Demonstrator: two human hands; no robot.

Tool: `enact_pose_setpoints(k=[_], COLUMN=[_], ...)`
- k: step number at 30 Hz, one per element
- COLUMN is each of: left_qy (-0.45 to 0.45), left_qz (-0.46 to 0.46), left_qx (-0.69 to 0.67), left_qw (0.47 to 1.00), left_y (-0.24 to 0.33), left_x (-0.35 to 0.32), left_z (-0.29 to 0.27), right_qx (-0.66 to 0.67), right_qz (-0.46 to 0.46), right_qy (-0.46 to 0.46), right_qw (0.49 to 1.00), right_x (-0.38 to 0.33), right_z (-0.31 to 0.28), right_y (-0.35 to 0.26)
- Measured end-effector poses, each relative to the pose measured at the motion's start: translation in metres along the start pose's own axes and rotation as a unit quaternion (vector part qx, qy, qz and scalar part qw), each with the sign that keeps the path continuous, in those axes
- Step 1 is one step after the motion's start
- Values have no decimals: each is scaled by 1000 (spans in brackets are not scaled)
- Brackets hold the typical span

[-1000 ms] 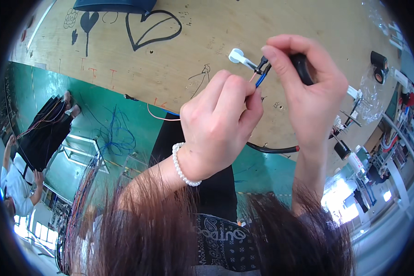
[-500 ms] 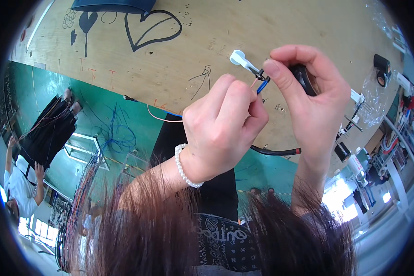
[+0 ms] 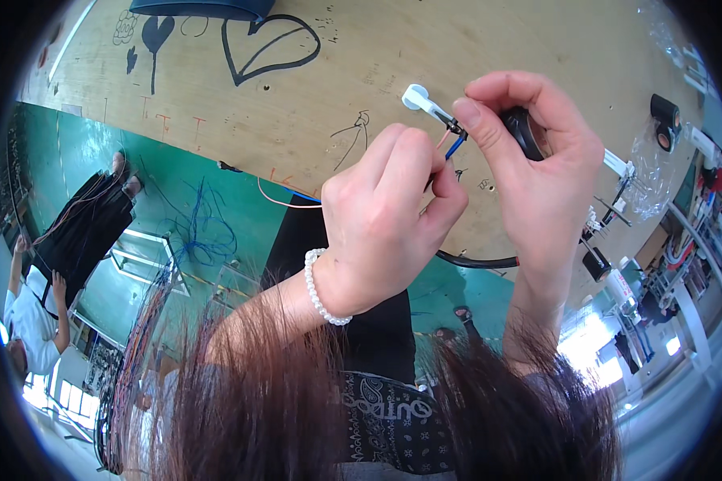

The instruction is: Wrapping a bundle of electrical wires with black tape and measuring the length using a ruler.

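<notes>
My left hand (image 3: 389, 208), with a white beaded bracelet at its wrist, is closed around a thin pink wire (image 3: 444, 139) and a blue wire (image 3: 456, 147). The wires run up from its fingers to a small black wrapped spot (image 3: 457, 128). That spot meets the narrow end of a white plastic piece (image 3: 417, 98) with a round head. Just right of it, my right hand (image 3: 549, 160) curls around a black tape roll (image 3: 523, 132), its thumb and forefinger close together by the wires. Whether a tape strip runs from the roll to the wires is hidden.
The wooden board (image 3: 353, 48) carries drawn hearts and marks, with a dark blue object (image 3: 204, 8) at its far edge. A black cable (image 3: 477, 261) curves below my hands. Black rolls (image 3: 664, 120) lie at right. At left a person (image 3: 44, 313) handles wires.
My right hand has shifted slightly up and left with the tape roll. My left hand stays closed on the wires, nearly in place.
</notes>
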State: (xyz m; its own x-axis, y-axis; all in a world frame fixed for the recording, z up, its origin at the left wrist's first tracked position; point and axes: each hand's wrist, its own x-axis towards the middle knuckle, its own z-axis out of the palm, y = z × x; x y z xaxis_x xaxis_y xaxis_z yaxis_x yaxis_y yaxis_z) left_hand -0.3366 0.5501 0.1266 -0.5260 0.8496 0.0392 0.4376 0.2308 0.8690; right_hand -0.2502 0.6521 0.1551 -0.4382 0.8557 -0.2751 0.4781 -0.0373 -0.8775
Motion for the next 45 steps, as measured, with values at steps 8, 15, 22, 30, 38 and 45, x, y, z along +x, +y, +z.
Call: enact_pose_setpoints(k=[8, 15, 22, 30, 38, 45], left_qy=[-11, -88, -111, -252, -225, -219], left_qz=[10, 69, -140, -39, 4, 62], left_qx=[5, 168, -354, -126, -76, -37], left_qw=[1000, 979, 918, 959, 972, 973], left_y=[-5, -9, -16, -4, -2, -7], left_x=[-2, -7, -13, -3, -4, -7], left_z=[1, -34, -11, -33, -35, -32], right_qx=[0, 353, 423, 341, 159, 23], right_qz=[4, 180, 131, 54, 26, -23], right_qy=[25, 47, -73, -111, -143, -182], right_qw=[1000, 917, 894, 932, 977, 983], right_x=[-1, -37, -67, -79, -74, -71], right_z=[7, -24, -7, -19, -30, -37], right_y=[9, 44, 54, 58, 51, 46])
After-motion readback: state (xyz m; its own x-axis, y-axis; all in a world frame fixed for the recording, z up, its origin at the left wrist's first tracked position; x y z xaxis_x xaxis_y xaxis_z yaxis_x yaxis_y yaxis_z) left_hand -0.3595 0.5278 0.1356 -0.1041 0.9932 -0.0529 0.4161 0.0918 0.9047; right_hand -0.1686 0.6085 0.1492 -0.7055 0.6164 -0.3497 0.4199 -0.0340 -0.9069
